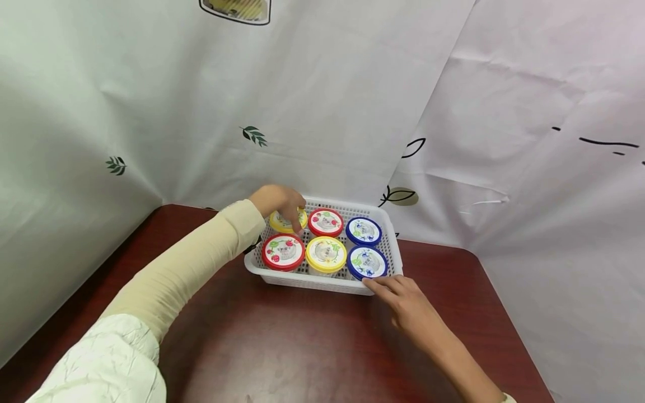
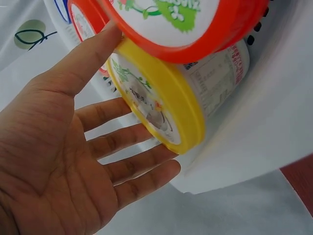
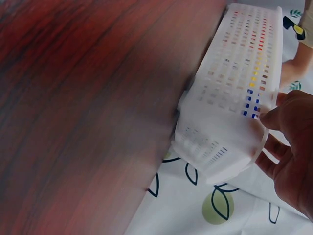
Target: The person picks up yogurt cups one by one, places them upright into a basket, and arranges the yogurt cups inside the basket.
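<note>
A white plastic basket (image 1: 322,284) stands on the table holding several clear plastic jars with fruit-printed lids. At its back left corner, my left hand (image 1: 284,204) is over a yellow-lidded jar (image 1: 282,222). In the left wrist view the fingers of this hand (image 2: 73,142) stretch out, their tips at the yellow lid (image 2: 188,112), while the thumb lies near a red lid (image 2: 205,46). My right hand (image 1: 410,308) grips the basket's front right rim. The right wrist view shows its thumb (image 3: 274,119) outside the rim; part of the other fingers is hidden.
Two red-lidded jars (image 1: 284,253), another yellow-lidded jar (image 1: 326,254) and two blue-lidded jars (image 1: 367,262) sit in the basket. The dark red tabletop (image 1: 282,341) extends in front. White patterned cloth (image 1: 322,101) hangs close behind the basket and at both sides.
</note>
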A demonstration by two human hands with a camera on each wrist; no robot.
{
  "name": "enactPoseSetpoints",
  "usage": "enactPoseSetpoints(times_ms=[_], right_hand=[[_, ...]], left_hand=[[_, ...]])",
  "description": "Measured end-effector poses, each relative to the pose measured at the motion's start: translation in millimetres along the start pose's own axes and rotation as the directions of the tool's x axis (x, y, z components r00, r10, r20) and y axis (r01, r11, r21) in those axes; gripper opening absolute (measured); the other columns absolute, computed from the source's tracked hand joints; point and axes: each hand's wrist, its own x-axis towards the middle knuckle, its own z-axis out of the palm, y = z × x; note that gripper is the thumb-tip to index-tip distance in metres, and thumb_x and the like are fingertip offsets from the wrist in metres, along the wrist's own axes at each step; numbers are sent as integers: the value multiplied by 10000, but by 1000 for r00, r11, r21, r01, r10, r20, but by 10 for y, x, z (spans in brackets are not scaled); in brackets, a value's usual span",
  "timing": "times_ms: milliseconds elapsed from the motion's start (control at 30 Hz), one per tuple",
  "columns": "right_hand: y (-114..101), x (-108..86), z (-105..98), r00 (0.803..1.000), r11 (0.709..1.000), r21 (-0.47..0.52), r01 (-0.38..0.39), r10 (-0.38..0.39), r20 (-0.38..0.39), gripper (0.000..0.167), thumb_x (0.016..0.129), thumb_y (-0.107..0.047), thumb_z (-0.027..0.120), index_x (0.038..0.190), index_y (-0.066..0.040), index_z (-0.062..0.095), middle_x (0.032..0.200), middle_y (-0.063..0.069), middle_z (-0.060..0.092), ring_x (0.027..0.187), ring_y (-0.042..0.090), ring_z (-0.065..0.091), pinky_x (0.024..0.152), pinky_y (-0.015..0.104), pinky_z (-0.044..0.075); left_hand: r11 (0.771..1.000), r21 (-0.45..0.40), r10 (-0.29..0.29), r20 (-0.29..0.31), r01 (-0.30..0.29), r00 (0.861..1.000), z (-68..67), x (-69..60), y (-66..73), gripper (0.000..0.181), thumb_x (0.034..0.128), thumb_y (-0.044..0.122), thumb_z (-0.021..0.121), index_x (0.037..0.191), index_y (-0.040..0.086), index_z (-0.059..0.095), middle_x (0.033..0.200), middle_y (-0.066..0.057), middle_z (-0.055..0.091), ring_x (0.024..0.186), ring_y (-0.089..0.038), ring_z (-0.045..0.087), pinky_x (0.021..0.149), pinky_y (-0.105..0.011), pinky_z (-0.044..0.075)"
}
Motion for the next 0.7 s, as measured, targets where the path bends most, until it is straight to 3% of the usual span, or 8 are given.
enactPoseSetpoints(times_ms=[700], right_hand=[[-28, 4, -35, 999, 1000, -2, -25, 25, 20, 702, 822, 142, 765, 1447, -177, 769, 1274, 45, 811, 1124, 269, 754, 999, 512, 613]], left_hand=[[999, -43, 3, -14, -4, 1000, 133, -31, 51, 1020, 1001, 550, 816, 1782, 113, 326, 1833, -196, 344, 1713, -392, 340, 1383, -570, 337]])
